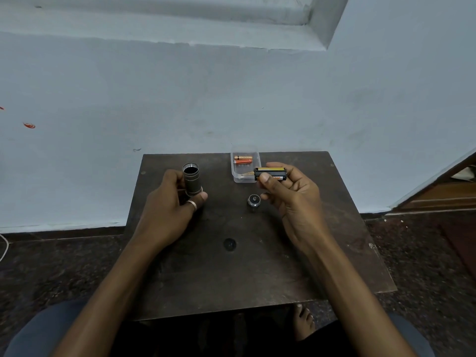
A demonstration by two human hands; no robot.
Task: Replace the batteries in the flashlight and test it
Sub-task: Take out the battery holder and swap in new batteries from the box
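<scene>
Dark table (231,279) | end cap (254,200) laid on it between the hands | flashlight body (192,180) held upright, open end up, gripped in curled left hand (167,210) | battery holder (270,173) pinched between thumb and fingers of right hand (291,199) | clear tray (235,176) near far edge, batteries (243,160) laid inside

Both your forearms reach forward, well apart. Your left hand (167,202) (wearing a ring) curls around the flashlight body (192,181). Your right hand (293,194), palm turned inward, pinches the battery holder (270,173) between thumb and fingers.
</scene>
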